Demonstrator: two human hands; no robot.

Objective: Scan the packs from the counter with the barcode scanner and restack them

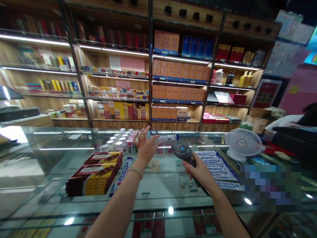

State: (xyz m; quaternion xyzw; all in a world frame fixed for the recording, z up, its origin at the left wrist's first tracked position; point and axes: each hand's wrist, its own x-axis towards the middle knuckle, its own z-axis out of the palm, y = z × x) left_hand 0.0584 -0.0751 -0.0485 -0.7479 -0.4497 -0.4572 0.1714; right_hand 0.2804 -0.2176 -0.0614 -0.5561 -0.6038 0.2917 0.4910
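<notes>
My left hand (146, 143) pinches one end of a slim white-and-blue wrapped snack bar (167, 138) above the glass counter, its other fingers raised. The bar's printed side with a dark barcode patch shows. My right hand (199, 168) is wrapped round the handle of a dark barcode scanner (182, 150), whose head is close to the bar's far end and has a blue light lit. Right of the scanner, several similar blue-and-white bars (215, 167) lie in a row. Another blue-and-white bar (122, 177) lies left of my left forearm, beside stacked brown-and-yellow chocolate packets (96, 175).
Several small lidded jars (119, 145) stand behind my left hand on the glass counter (160, 195). A white fan (242, 143) stands at the right. Lit wooden shelves with orange boxes (178, 71) line the back wall. A person's white sleeve (282, 123) shows at far right.
</notes>
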